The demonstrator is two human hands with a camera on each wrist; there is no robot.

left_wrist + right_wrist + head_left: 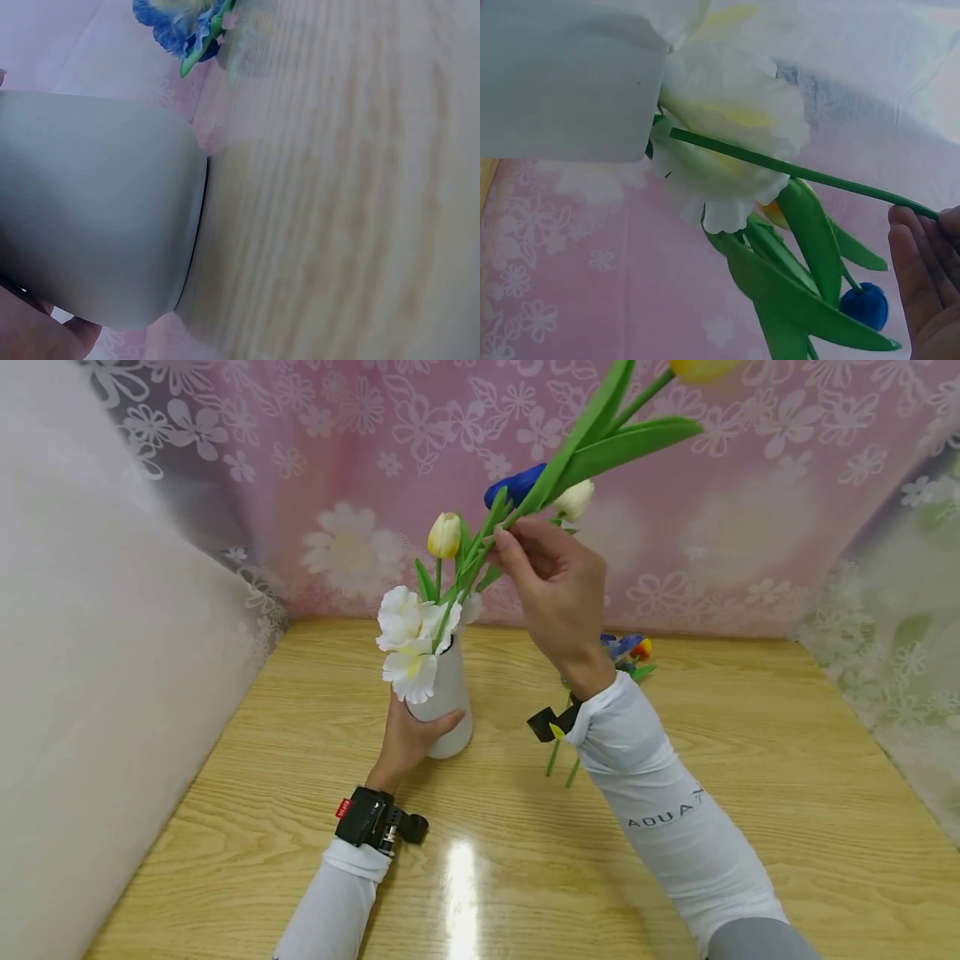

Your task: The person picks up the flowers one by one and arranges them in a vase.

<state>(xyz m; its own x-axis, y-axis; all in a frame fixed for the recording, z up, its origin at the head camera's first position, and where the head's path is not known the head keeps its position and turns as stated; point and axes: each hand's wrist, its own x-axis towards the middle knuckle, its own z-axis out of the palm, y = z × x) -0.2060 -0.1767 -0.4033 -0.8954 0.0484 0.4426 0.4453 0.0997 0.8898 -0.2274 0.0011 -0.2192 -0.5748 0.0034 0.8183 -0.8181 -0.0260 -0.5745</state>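
White and smooth, the vase (pixel 453 693) stands upright on the wooden bench (pixel 247 760), and the left hand (pixel 411 731) wraps it low down, thumb across the near side, the other fingers mostly out of my sight. Over it, the right hand (pixel 558 585) pinches a yellow tulip (pixel 703 368) by its green stem (pixel 817 177), fingers and thumb gripping it well up from the cut end.

I'd judge the arranging to be past its beginning but unfinished: several flowers are in, and this tulip isn't yet. From the right wrist, its stem end shows just beside the mouth, in front of the petals; whether it touches them I can't tell.

As for what the vase holds, frilly white flowers (pixel 411 670) spill over the rim, with a pale yellow tulip (pixel 445 535) upright above them. A blue bloom (pixel 517 487) and a cream bloom (pixel 575 500) lean to the right, seemingly from the same mouth. Blue flowers (pixel 619 647) and a red-and-yellow bloom (pixel 642 649) lie on the bench, probably left to add.
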